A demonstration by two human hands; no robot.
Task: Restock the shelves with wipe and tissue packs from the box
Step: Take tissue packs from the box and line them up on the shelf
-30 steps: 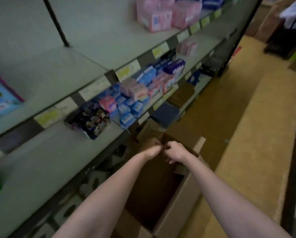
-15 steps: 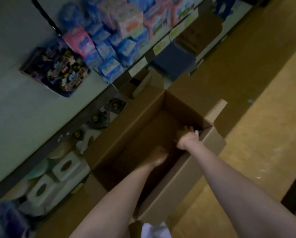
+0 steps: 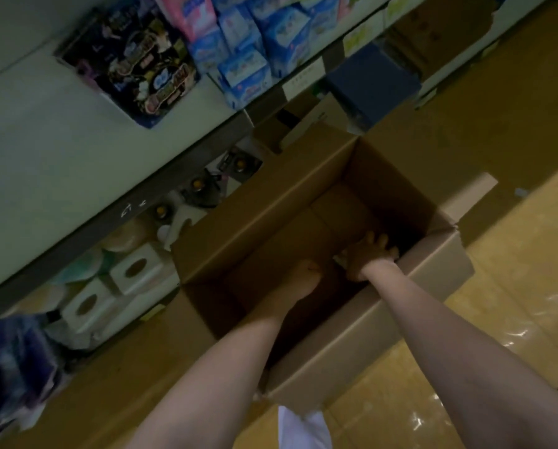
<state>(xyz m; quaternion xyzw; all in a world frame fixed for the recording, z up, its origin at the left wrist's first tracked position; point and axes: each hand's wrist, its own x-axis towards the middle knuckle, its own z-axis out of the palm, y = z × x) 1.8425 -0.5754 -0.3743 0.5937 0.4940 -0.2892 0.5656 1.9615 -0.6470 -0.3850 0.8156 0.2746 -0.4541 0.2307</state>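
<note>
An open cardboard box (image 3: 255, 222) stands on the floor against the shelving, and both my arms reach down into it. My left hand (image 3: 303, 280) is low inside, near the brown bottom, with its fingers blurred and dark. My right hand (image 3: 368, 254) sits in the box's shadowed near-right corner, fingers spread over something pale (image 3: 338, 259) that shows only as a sliver. I cannot tell whether either hand grips anything. The rest of the box bottom looks bare brown.
A pale shelf (image 3: 60, 140) above the box carries a dark printed pack (image 3: 132, 63) and several blue packs (image 3: 248, 69). White tissue boxes (image 3: 135, 270) and a purple pack (image 3: 12, 361) fill the bottom shelf. A dark blue carton (image 3: 371, 82) stands behind the box. Yellow floor (image 3: 497, 319) lies to the right.
My view has tilted down from the shelves to the box. Both hands went from meeting above the box to reaching inside it, the right hand into the near-right corner.
</note>
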